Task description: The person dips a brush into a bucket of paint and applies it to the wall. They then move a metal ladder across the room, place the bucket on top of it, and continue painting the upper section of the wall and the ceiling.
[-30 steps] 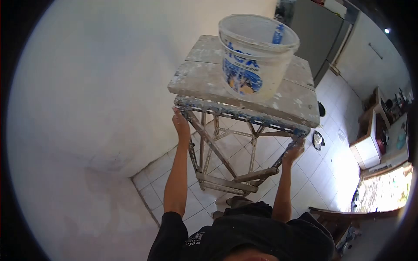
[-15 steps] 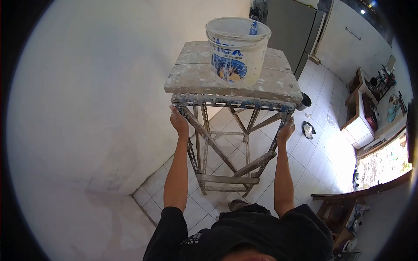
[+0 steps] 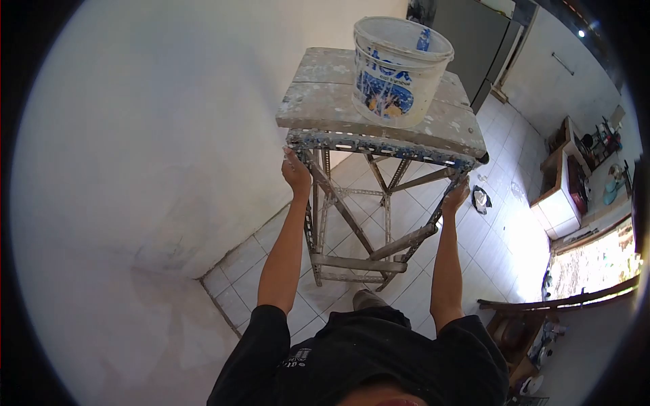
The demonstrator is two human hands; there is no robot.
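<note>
A paint-spattered work stand [image 3: 318,105] fills the middle of the head view, with a plank top on a frame of perforated angle iron. My left hand [image 3: 296,172] is closed round the upper part of its near left leg, just under the top. On the other side, my right hand [image 3: 456,195] grips the near right leg a little lower. A white plastic paint bucket [image 3: 389,84] stands upright on the planks, its blue label smeared with paint. Inside its rim a blue item shows, too small to name. The fingers of both hands are partly hidden behind the legs.
A pale wall [image 3: 156,135] runs close along the left. Tiled floor [image 3: 487,237] spreads under and right of the stand, with a small dark bag [image 3: 481,200] on it. A grey cabinet-like panel [image 3: 467,40] is behind. Kitchen counters [image 3: 558,193] line the right.
The stand, with the bucket on it, has shifted up and to the right in view and looks slightly turned. Both hands have moved along with it, keeping their hold on the legs.
</note>
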